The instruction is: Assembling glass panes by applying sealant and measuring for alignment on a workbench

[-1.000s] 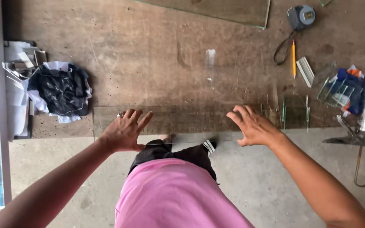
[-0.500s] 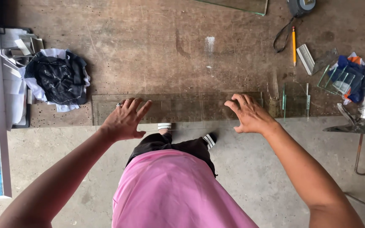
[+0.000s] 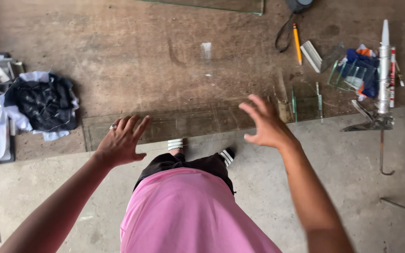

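The view looks straight down on a person in a pink shirt and black shorts, standing on a grey concrete floor at the near edge of a worn brown wooden board that lies flat on the floor.

A long, narrow, clear glass strip lies flat along the near edge of the board, running left to right just beyond the person's feet.

The left hand is released, fingers spread, with a ring on one finger. It is over the left part of the glass strip; whether the fingertips touch the glass cannot be told.

The right hand is released, fingers spread and curled, raised above the right part of the glass strip. It grasps nothing.

Further items:
- A crumpled black-and-white cloth bundle lies at the left of the board, well apart from the left hand.
- A yellow pencil lies at the far right, beside a black strap.
- Small upright clear glass offcuts stand just right of the right hand.
- A stack of small greenish glass panes lies at the right.
- A silver metal caulking gun with a white nozzle lies at the right edge of the board, its hooked rod extending over the concrete.
- A large glass sheet edge shows at the far side
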